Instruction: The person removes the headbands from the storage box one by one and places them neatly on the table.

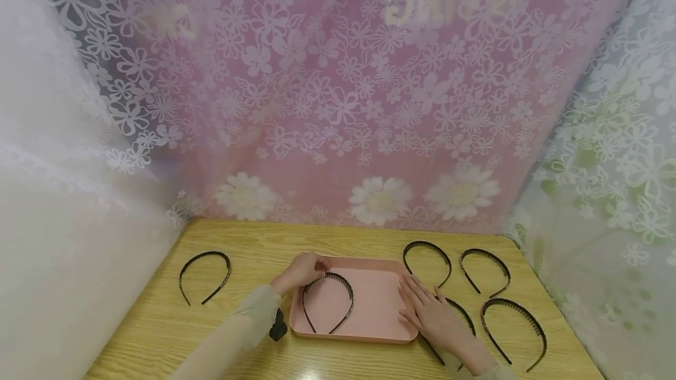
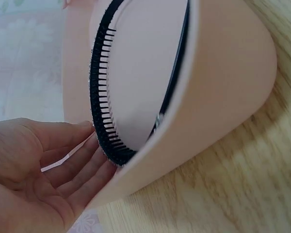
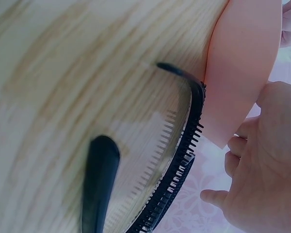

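A toothed black headband (image 1: 351, 298) lies in the left part of the pink tray (image 1: 377, 338). Its curved top is at my left hand (image 1: 302, 270), which pinches the band between thumb and fingers near the tray's far left corner. The left wrist view shows the thumb (image 2: 82, 127) on the outer side of the comb teeth. My right hand (image 1: 435, 316), its fingers fairly straight, touches the tray's right side. Beneath that hand, another black headband (image 1: 462, 312) lies partly hidden on the table.
On the wooden table (image 1: 253, 239), right of the tray, lie more black headbands, at the back (image 1: 429, 245), far right (image 1: 488, 254) and front right (image 1: 520, 307). One headband (image 1: 206, 253) lies alone at the left. Flowered curtains (image 1: 343, 104) enclose the table's back and sides.
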Demonstrator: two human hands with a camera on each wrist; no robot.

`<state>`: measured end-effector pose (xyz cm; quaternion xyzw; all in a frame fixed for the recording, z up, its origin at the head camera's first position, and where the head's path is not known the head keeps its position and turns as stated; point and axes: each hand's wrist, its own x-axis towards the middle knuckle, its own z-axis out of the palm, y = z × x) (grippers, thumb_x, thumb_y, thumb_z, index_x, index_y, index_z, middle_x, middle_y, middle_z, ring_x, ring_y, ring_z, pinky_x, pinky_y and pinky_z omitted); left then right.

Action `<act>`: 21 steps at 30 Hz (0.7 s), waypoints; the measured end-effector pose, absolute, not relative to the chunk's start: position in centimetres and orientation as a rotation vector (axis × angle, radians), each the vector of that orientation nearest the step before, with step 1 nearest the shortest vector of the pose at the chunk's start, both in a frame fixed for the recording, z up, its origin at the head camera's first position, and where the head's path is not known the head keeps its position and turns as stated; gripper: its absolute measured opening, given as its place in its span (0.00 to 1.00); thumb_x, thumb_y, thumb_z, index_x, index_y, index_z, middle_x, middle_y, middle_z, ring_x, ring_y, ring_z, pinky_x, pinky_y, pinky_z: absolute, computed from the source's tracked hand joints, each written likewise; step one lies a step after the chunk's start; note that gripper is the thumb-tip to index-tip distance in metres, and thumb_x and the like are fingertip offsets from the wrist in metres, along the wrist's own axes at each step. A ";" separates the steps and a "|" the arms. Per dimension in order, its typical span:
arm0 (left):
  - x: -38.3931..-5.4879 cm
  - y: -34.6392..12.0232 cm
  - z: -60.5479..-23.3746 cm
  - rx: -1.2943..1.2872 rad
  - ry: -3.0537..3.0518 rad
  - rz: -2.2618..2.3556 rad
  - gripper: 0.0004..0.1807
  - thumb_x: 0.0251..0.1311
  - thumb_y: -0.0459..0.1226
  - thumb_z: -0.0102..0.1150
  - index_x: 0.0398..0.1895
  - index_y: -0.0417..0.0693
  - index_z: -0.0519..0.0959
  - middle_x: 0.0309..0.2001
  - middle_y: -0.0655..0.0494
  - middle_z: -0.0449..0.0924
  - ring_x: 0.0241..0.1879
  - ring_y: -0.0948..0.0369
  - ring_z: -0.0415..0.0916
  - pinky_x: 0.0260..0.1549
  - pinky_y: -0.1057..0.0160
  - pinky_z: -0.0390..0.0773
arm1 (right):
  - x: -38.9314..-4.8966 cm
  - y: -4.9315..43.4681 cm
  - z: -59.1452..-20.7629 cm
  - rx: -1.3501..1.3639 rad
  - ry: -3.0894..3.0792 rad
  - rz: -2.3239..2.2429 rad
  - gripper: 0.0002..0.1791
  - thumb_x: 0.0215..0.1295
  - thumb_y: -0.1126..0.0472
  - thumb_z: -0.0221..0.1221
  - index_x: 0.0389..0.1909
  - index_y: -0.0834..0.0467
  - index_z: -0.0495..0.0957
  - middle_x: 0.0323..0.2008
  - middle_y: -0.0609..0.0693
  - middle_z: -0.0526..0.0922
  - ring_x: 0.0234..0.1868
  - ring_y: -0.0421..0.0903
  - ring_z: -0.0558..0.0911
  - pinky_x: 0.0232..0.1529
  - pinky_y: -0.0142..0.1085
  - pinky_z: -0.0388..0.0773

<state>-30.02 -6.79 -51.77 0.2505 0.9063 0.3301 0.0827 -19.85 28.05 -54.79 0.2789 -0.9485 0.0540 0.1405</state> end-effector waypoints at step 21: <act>-30.4 -7.1 -50.9 0.709 2.672 1.004 0.08 0.69 0.35 0.62 0.45 0.47 0.88 0.43 0.51 0.87 0.39 0.55 0.83 0.38 0.57 0.82 | -20.3 28.5 -55.5 0.797 -2.742 0.164 0.37 0.75 0.42 0.55 0.77 0.58 0.63 0.75 0.55 0.66 0.75 0.52 0.64 0.62 0.65 0.68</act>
